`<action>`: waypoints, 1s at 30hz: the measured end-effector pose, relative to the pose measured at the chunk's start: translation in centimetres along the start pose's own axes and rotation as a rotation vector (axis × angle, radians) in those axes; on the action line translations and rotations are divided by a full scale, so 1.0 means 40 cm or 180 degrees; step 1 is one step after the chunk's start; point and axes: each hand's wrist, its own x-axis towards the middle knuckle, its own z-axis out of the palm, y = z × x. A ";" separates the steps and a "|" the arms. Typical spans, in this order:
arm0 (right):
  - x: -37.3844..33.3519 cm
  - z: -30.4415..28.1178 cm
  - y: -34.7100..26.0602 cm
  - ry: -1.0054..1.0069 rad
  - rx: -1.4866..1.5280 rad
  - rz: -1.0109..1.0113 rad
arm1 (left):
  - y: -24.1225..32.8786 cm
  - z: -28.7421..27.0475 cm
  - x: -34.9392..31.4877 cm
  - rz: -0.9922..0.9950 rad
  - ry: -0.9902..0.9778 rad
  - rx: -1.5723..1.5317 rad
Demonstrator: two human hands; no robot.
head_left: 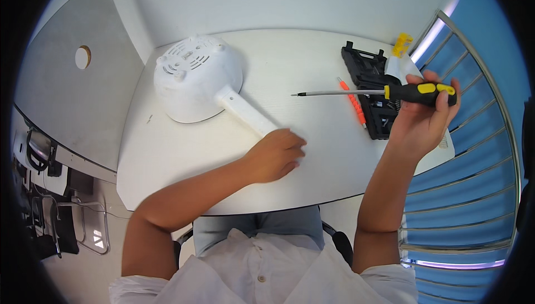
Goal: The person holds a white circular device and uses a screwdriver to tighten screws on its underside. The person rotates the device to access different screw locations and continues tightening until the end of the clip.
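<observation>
A white electric pot (192, 84) lies upside down at the left of the table, its vented base and small feet facing up. Its handle (245, 112) slants toward me, and my left hand (276, 155) curls over the handle's end, hiding it. My right hand (423, 109), raised at the right, is closed around the black and yellow grip of a screwdriver (340, 92). The long metal shaft points left across the table, its dark tip apart from the pot.
Behind the screwdriver lies an opened black tool case (365, 64) with small bits inside. Beside it are an orange-red stick-like tool (352, 102) and a yellow plastic piece (402, 44). A metal railing (473, 153) borders the table's right; a grey panel (83, 92) stands left.
</observation>
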 end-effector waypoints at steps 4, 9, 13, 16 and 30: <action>0.033 0.062 0.019 -0.0637 0.0029 -0.0188 | 0.066 -0.089 -0.097 -0.0030 0.0285 -0.0407; 0.049 0.197 0.053 -0.1345 -0.0075 -0.0344 | 0.010 -0.192 -0.152 -0.0642 0.1033 0.0350; 0.087 0.291 0.090 -0.1736 0.0134 -0.0478 | -0.011 -0.158 -0.117 -0.0404 0.0627 0.0324; 0.057 0.325 0.101 -0.2513 0.0520 -0.0462 | -0.013 -0.119 -0.115 -0.0246 0.0037 0.0754; -0.148 0.515 0.180 -0.2389 0.0482 0.0052 | 0.025 -0.088 -0.151 -0.0334 0.0327 0.0666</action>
